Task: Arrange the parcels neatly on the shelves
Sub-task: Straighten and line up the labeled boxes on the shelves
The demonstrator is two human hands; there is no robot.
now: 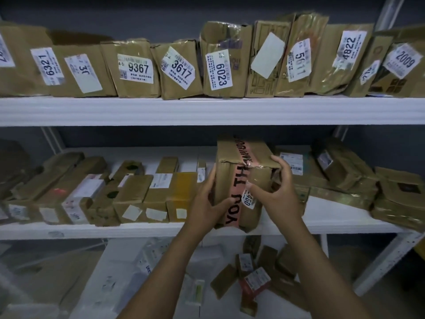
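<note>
A brown cardboard parcel (pixel 241 157) wrapped with pink "THANK YOU" tape stands on end at the front of the middle shelf (pixel 138 230). My left hand (pixel 208 203) grips its left side and lower front. My right hand (pixel 279 189) holds its right side, thumb on a small white label. To its left a row of brown parcels (pixel 138 196) lies side by side. To its right, more parcels (pixel 345 176) lie stacked loosely. The upper shelf (pixel 207 110) carries a row of upright numbered parcels (pixel 135 70).
Below the middle shelf, several small parcels (pixel 255 275) and clear plastic bags (pixel 147 268) lie scattered on a lower white surface. A white shelf upright (pixel 386 265) slants at the lower right. A dark wall backs the shelves.
</note>
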